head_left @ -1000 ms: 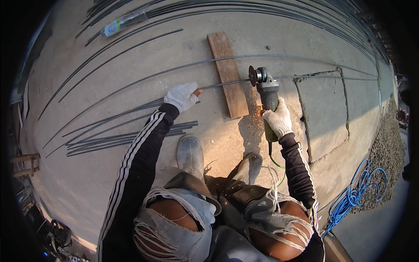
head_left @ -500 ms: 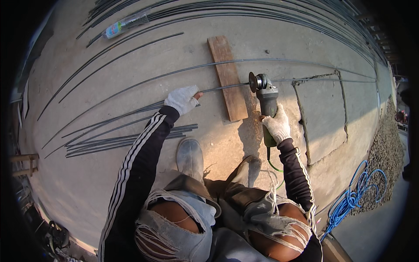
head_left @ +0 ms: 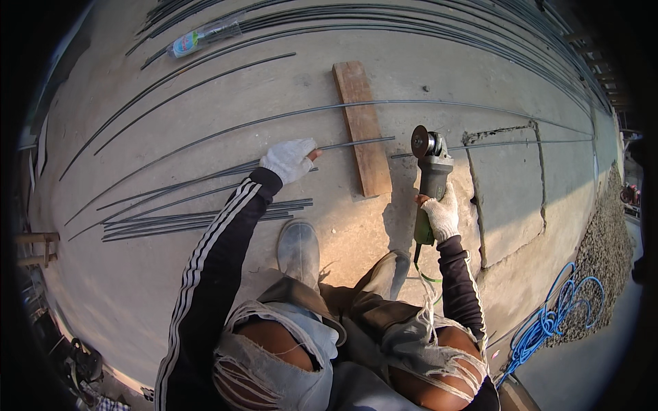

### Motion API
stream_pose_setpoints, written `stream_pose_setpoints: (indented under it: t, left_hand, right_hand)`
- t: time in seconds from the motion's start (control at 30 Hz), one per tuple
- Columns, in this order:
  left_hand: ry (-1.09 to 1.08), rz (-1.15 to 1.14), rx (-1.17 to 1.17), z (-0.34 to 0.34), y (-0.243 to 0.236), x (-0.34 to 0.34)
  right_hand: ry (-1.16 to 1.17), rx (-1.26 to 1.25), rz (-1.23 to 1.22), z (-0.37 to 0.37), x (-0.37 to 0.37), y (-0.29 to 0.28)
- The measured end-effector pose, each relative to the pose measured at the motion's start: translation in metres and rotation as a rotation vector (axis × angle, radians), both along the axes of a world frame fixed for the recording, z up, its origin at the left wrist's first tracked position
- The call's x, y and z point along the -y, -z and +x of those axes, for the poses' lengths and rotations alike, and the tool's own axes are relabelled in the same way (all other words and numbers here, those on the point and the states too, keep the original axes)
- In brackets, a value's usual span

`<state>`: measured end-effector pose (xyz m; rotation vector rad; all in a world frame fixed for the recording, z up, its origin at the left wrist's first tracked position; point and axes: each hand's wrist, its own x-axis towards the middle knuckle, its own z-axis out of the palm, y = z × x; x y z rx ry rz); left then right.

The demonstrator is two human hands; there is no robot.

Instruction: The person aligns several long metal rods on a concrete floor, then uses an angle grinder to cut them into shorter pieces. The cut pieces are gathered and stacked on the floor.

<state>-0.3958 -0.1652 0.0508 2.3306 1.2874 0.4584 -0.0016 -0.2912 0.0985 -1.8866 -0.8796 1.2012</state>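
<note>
In the head view my left hand (head_left: 289, 159), in a white fingerless glove, grips a thin steel rod (head_left: 370, 140). The rod lies across a wooden plank (head_left: 370, 175) and ends just past it. My right hand (head_left: 439, 214), gloved likewise, holds a grey-green angle grinder (head_left: 434, 179), its disc (head_left: 420, 142) raised beside that cut end. A separate rod (head_left: 507, 144) starts slightly lower, under the grinder, and runs to the right. A long rod (head_left: 452, 103) crosses the plank above both. Shorter rods (head_left: 147, 225) lie left of my boots.
Bundles of long rods (head_left: 445, 27) span the top, with a plastic bottle (head_left: 185, 44) on them. A blue hose (head_left: 545, 322) lies beside gravel (head_left: 600, 260) at the right. A patched slab section (head_left: 507, 198) is right of the grinder. A wooden piece (head_left: 38, 248) sits at the far left.
The grinder has moved right and lower in the picture, away from the rod, which now shows a separate cut end. The orange sparks are gone. My left hand still grips the rod.
</note>
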Motion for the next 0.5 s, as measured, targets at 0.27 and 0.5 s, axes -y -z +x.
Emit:
stream_pose_setpoints:
  t: [0.27,0.5]
  left_hand:
    - [0.003,-0.095,-0.296,-0.101,-0.040,0.021]
    - [-0.127,0.336,-0.148,-0.077,-0.051,-0.021]
  right_hand:
    - [-0.069,0.206,-0.099,0.015,-0.001,-0.029]
    - [-0.149,0.228,-0.088,-0.012,-0.053,-0.047]
